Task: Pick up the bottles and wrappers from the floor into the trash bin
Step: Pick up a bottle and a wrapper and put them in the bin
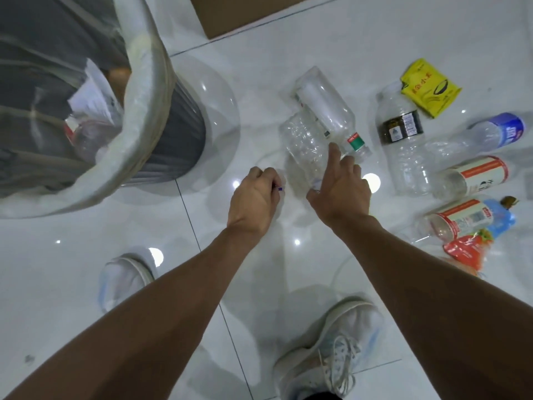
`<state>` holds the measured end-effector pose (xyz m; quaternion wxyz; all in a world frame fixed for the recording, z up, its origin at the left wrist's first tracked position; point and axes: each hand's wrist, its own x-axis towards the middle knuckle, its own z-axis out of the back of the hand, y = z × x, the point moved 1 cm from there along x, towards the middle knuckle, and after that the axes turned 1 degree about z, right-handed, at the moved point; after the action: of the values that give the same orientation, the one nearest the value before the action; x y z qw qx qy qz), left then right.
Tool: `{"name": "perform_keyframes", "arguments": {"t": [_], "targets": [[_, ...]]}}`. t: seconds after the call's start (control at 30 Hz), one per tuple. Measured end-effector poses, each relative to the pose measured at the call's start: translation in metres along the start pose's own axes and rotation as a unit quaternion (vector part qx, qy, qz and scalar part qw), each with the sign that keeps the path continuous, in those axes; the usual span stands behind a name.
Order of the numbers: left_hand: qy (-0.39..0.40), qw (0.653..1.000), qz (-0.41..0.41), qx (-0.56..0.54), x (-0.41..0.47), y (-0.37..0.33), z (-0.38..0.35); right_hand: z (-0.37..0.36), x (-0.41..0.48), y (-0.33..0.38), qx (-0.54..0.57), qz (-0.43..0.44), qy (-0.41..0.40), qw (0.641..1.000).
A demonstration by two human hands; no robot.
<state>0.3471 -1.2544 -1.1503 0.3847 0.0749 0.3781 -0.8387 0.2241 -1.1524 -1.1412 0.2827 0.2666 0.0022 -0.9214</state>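
Your two bare arms reach down over a white tiled floor (86, 255) strewn w/ litter. Your left hand (255, 197) is curled, fingers together; a tiny blue bit shows at the fingertips, but whether they pinch anything, can't tell. Your right hand (340, 186) has its fingers spread apart over a crumpled clear bottle (302, 142), the thumb at its near end; no firm clamp visible. A second clear bottle w/ a red-green neck band (326, 111) lies across the crumpled one, touching it.

The trash bin (150, 111), grey w/ a clear liner, stands at the floor's far-left corner, paper and a bottle already inside. Toward the right edge lie a big bottle w/ a dark label (402, 134), a yellow wrapper (429, 88) just beside its top, a blue-label bottle (496, 132), two bottles w/ orange-trimmed labels (476, 177) (458, 219), and a red wrapper (464, 251). A cardboard box (245, 10) sits at the far edge. Your white sneakers (326, 350) are planted at the near edge.
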Motion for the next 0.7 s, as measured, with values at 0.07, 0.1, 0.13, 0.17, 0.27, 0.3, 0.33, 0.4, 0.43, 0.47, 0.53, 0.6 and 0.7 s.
{"name": "perform_keyframes", "arguments": {"t": [0.07, 0.1, 0.13, 0.17, 0.27, 0.3, 0.33, 0.4, 0.43, 0.47, 0.53, 0.6, 0.7], "targets": [[-0.004, 1.0, -0.017, 0.006, -0.004, -0.014, 0.016, 0.023, -0.001, 0.004, -0.007, 0.0, -0.016, 1.0], [-0.009, 1.0, -0.017, 0.009, -0.005, -0.022, 0.026, 0.036, -0.003, 0.006, -0.014, -0.002, -0.026, 1.0], [-0.013, 1.0, -0.016, 0.008, -0.005, -0.03, 0.037, 0.049, -0.005, 0.009, -0.023, -0.003, -0.038, 0.999], [-0.015, 1.0, -0.014, 0.004, -0.006, -0.039, 0.048, 0.064, -0.008, 0.012, -0.034, -0.002, -0.051, 0.998], [-0.008, 1.0, -0.009, -0.007, -0.009, -0.069, 0.088, 0.115, -0.02, 0.024, -0.084, 0.0, -0.087, 0.993], [-0.009, 1.0, -0.009, -0.009, -0.009, -0.079, 0.103, 0.134, -0.024, 0.028, -0.09, -0.001, -0.097, 0.991], [-0.014, 1.0, -0.013, -0.011, -0.01, -0.09, 0.119, 0.154, -0.028, 0.032, -0.09, -0.001, -0.104, 0.991], [-0.025, 0.999, -0.023, -0.009, -0.012, -0.112, 0.153, 0.193, -0.041, 0.042, -0.082, -0.004, -0.113, 0.99], [-0.029, 0.999, -0.025, -0.001, -0.014, -0.123, 0.169, 0.213, -0.049, 0.048, -0.077, -0.007, -0.113, 0.991], [-0.033, 0.999, -0.023, 0.007, -0.017, -0.133, 0.187, 0.232, -0.059, 0.054, -0.072, -0.009, -0.112, 0.991], [-0.046, 0.999, -0.011, -0.001, -0.026, -0.151, 0.222, 0.267, -0.079, 0.066, -0.069, -0.006, -0.113, 0.991], [-0.057, 0.998, -0.006, -0.01, -0.039, -0.166, 0.257, 0.299, -0.098, 0.08, -0.058, -0.006, -0.111, 0.992], [-0.085, 0.996, -0.015, 0.035, -0.062, -0.175, 0.312, 0.335, -0.12, 0.106, -0.045, 0.005, -0.116, 0.992]]}}
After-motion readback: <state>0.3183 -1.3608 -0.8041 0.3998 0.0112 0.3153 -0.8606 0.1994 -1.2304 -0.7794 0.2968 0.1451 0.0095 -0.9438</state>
